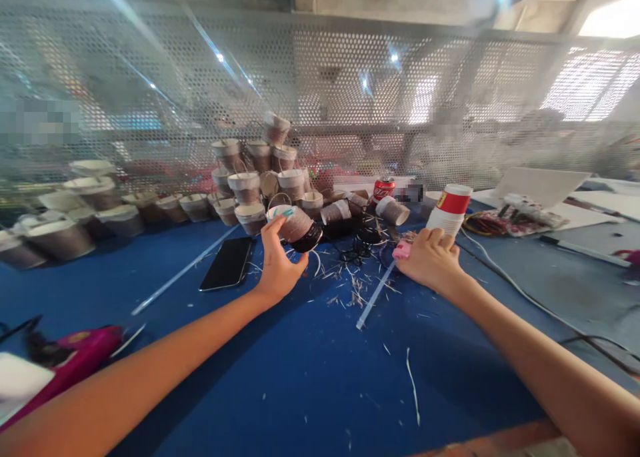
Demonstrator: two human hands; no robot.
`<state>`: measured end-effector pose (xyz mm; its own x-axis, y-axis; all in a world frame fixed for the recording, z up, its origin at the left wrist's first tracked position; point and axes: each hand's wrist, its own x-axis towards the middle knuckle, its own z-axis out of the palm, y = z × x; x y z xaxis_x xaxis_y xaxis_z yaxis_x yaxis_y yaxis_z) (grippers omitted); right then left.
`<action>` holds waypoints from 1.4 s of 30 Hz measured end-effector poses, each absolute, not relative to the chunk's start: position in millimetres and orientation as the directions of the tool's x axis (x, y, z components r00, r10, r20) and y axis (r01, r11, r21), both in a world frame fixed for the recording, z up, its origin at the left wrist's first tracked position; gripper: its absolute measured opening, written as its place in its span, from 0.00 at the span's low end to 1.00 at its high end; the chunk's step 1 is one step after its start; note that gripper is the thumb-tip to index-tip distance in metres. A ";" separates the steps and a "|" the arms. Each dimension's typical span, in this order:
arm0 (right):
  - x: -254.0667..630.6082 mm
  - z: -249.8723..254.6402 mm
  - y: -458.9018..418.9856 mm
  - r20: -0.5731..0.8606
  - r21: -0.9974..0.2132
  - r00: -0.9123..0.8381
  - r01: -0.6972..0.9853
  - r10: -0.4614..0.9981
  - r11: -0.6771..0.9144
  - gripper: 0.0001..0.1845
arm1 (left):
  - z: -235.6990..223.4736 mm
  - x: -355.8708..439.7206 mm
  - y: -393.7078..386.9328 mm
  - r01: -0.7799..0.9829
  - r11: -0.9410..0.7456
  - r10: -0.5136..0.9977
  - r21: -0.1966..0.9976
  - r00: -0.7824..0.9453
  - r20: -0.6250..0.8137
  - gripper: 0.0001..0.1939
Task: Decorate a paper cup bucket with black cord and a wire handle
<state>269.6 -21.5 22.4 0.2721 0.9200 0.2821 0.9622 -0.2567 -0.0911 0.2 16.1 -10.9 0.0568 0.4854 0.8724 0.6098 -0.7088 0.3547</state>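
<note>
My left hand [281, 267] is closed around a small bucket-shaped cup [299, 227], thumb below and fingers at the rim. The cup is tilted, with a pale rim, a brown wrapped side, a black band at its base and a thin loop handle. On the right, my right hand [431, 260] has its fingers curled down on a small pink object [402, 249], mostly hidden by the hand, so its kind is unclear. Right behind those fingers stands a stack of paper cups [450, 210], white with a red one on top.
Finished-looking small buckets [246, 187] are piled at the back left. A phone [227, 264], a translucent stick [375, 297] and fibre scraps [350, 280] lie on the blue table [310, 377]. A red can [384, 189] stands behind; a magenta tool [90, 344] lies front left, cables [520, 287] right.
</note>
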 end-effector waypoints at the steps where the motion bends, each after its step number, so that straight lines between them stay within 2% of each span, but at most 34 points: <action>1: 269.5 23.5 -22.7 0.260 -0.081 0.283 0.959 0.923 -0.271 0.30 | -11.4 0.2 16.3 0.600 -0.711 0.487 0.367 0.043 0.873 0.40; 7: 268.2 28.1 -21.8 0.164 -0.121 0.387 0.921 0.907 -0.371 0.37 | -14.4 2.0 16.9 0.463 -0.772 0.487 0.436 -0.010 0.873 0.42; 12: 273.9 23.0 -15.2 0.117 -0.159 0.414 0.905 0.903 -0.394 0.38 | -15.7 2.8 15.5 0.423 -0.778 0.522 0.465 0.023 0.853 0.44; 14: 273.8 21.4 -15.6 0.173 -0.152 0.383 0.921 0.907 -0.360 0.35 | -15.3 2.9 14.2 0.420 -0.772 0.550 0.477 0.065 0.832 0.43; 17: 270.5 20.1 -18.7 0.354 -0.113 0.229 0.973 0.907 -0.202 0.29 | -13.2 3.5 11.4 0.425 -0.761 0.590 0.490 0.140 0.795 0.42; 19: 268.5 18.2 -19.6 0.447 -0.136 0.187 0.981 0.875 -0.140 0.29 | -11.6 4.3 9.7 0.430 -0.752 0.607 0.500 0.156 0.780 0.41; 24: 270.3 11.8 -15.5 0.452 -0.260 0.217 0.960 0.865 -0.105 0.30 | -9.6 5.7 7.9 0.424 -0.745 0.616 0.515 0.139 0.775 0.40; 28: 266.9 17.3 -18.2 0.503 -0.309 0.115 0.949 0.857 0.054 0.35 | -8.6 5.7 6.6 0.441 -0.732 0.627 0.518 0.141 0.766 0.39; 30: 260.8 23.2 -23.3 0.552 -0.372 0.008 0.897 0.834 0.238 0.32 | -7.9 5.3 5.8 0.454 -0.727 0.634 0.516 0.152 0.758 0.39; 33: 249.2 28.6 -32.4 0.592 -0.469 -0.212 0.694 0.777 0.546 0.17 | -7.3 4.4 4.8 0.454 -0.741 0.627 0.494 0.207 0.751 0.39; 35: 241.3 27.0 -37.2 0.556 -0.532 -0.335 0.560 0.761 0.635 0.10 | -7.1 4.1 4.4 0.465 -0.754 0.616 0.463 0.257 0.744 0.40; 38: 231.0 18.4 -39.5 0.482 -0.642 -0.383 0.457 0.788 0.615 0.14 | -6.7 4.4 3.7 0.501 -0.767 0.594 0.402 0.317 0.739 0.42; 42: 224.0 6.6 -33.0 0.328 -0.859 -0.447 0.226 0.832 0.460 0.19 | -5.8 5.3 3.2 0.506 -0.790 0.558 0.345 0.364 0.746 0.42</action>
<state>224.0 -33.0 6.6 -0.4466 0.8323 0.3283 0.2262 0.4600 -0.8586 5.3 3.2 -5.8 0.3637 0.5583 0.7457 0.5064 -0.7904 0.3448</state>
